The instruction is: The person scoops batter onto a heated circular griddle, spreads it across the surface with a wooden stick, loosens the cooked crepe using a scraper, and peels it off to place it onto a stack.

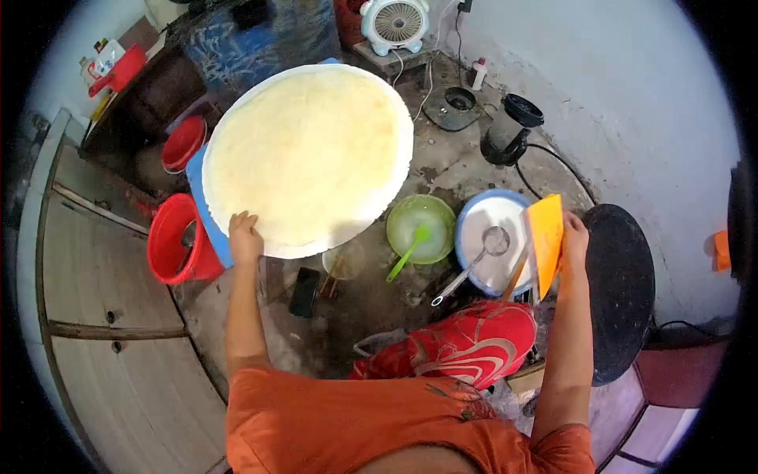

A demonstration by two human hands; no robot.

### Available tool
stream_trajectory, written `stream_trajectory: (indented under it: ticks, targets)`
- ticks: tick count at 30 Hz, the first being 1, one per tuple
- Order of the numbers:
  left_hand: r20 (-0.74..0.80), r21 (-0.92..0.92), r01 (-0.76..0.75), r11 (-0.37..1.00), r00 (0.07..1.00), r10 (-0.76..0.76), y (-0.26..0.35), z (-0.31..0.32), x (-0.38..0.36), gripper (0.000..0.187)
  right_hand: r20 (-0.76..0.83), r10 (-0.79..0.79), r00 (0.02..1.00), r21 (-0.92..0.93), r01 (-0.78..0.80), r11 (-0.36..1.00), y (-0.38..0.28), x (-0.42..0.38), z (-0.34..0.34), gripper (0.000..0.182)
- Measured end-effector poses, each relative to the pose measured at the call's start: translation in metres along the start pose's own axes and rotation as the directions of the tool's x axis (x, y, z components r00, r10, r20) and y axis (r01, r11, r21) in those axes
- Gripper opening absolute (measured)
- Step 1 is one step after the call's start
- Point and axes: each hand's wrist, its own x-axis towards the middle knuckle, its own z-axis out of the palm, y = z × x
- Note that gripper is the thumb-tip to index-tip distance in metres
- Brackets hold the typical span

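A large round pale flatbread (308, 154) lies over a blue board (209, 209) on the left. My left hand (245, 235) is at its lower left edge, with the fingers closed on the rim. On the right, my right hand (575, 241) grips a yellow-orange flat scraper (546, 241), held upright above the right rim of a blue-edged basin (478, 207). A metal ladle (496, 241) rests in the pale liquid of that basin. Right of my right hand is a black round griddle (620, 296).
A green bowl (434, 213) with a green spatula (421, 235) stands between flatbread and basin. A phone (305, 292) lies below. Red buckets (170, 245) stand left; a blender jug (509, 130), its base (454, 110) and a fan (396, 25) are at the back.
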Motion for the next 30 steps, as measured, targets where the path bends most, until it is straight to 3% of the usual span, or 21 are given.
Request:
stream_trajectory:
  ticks: [1,2,4,5,6,7,8,10,12,14,15,17,18,20,21,22,24,26,28,30]
  targets:
    - [0.036,0.053,-0.012,0.999,0.999,0.01,0.012,-0.01,0.003,0.023,0.015,0.125,0.992,0.03,-0.126,0.992,-0.002,-0.006,-0.003,0.038]
    - [0.115,0.246,-0.087,0.965,0.992,0.06,0.027,-0.019,0.002,0.028,0.027,0.13,0.991,0.028,-0.131,0.991,-0.006,-0.013,-0.002,0.038]
    - [0.025,0.197,-0.226,0.954,0.974,0.225,0.055,-0.018,-0.001,0.035,0.216,0.394,0.894,0.359,-0.448,0.819,-0.019,-0.032,0.01,0.05]
    - [0.041,0.095,-0.196,0.976,0.98,0.193,0.102,-0.035,-0.001,0.038,0.27,0.405,0.874,0.324,-0.479,0.816,-0.033,-0.044,0.02,0.05]
    - [0.107,-0.159,-0.127,0.979,0.984,0.145,0.121,-0.018,-0.013,0.037,0.294,0.409,0.864,0.31,-0.491,0.814,-0.032,-0.05,0.03,0.05]
    - [0.105,-0.263,-0.228,0.938,0.959,0.262,0.144,-0.003,-0.03,0.039,0.4,0.356,0.845,0.379,-0.506,0.775,-0.03,-0.053,0.038,0.046]
    - [0.43,-0.566,0.193,0.802,0.898,0.088,0.194,-0.014,-0.035,0.049,0.491,0.291,0.821,0.444,-0.524,0.727,-0.031,-0.056,0.048,0.042]
    - [0.586,-0.799,0.5,0.335,0.773,0.243,0.258,-0.016,-0.053,0.055,0.598,0.142,0.789,0.512,-0.512,0.69,-0.036,-0.072,0.077,0.035]
    - [0.707,-0.607,0.784,-0.133,0.608,0.361,0.316,-0.026,-0.062,0.052,0.628,0.049,0.776,0.568,-0.501,0.653,-0.037,-0.087,0.105,0.037]
    - [0.657,-0.546,0.772,-0.326,0.636,0.406,0.347,-0.021,-0.06,0.038,0.665,0.054,0.745,0.51,-0.506,0.696,-0.051,-0.107,0.123,0.035]
    - [0.714,-0.419,0.801,-0.428,0.582,0.389,0.351,-0.001,-0.061,0.027,0.669,0.049,0.742,0.456,-0.462,0.761,-0.052,-0.113,0.127,0.036]
    - [0.78,-0.446,0.762,-0.47,0.588,0.215,0.352,0.007,-0.041,0.023,0.616,0.054,0.786,0.284,-0.285,0.915,-0.048,-0.115,0.123,0.045]
    - [0.824,-0.435,0.746,-0.504,0.556,0.111,0.35,0.009,-0.028,0.022,0.541,0.06,0.839,0.072,-0.118,0.99,-0.059,-0.119,0.118,0.054]
    - [0.761,-0.59,0.718,-0.369,0.647,0.042,0.31,0.05,-0.002,0.021,0.48,0.035,0.876,0.002,-0.041,0.999,-0.054,-0.111,0.095,0.055]
    - [0.733,-0.617,0.61,-0.497,0.675,-0.082,0.294,0.077,0.015,0.02,0.513,0.04,0.857,-0.016,-0.037,0.999,-0.046,-0.101,0.077,0.055]
    - [0.717,-0.688,0.612,-0.389,0.656,-0.236,0.275,0.081,0.039,0.018,0.497,0.11,0.861,-0.038,-0.106,0.994,-0.042,-0.095,0.062,0.049]
    - [0.698,-0.677,0.474,-0.563,0.656,-0.288,0.228,0.101,0.07,0.016,0.431,0.25,0.867,-0.054,-0.252,0.966,-0.016,-0.081,0.03,0.04]
    - [0.709,-0.703,0.466,-0.538,0.524,-0.473,0.204,0.101,0.089,0.014,0.37,0.293,0.882,-0.103,-0.274,0.956,0.015,-0.074,0.005,0.032]
    - [0.723,-0.691,0.471,-0.549,0.477,-0.5,0.167,0.132,0.097,0.011,0.323,0.384,0.865,-0.186,-0.34,0.922,0.035,-0.075,-0.009,0.026]
    - [0.766,-0.64,0.494,-0.589,0.467,-0.441,0.171,0.11,0.099,0.009,0.363,0.422,0.83,-0.129,-0.404,0.906,0.057,-0.079,-0.024,0.027]
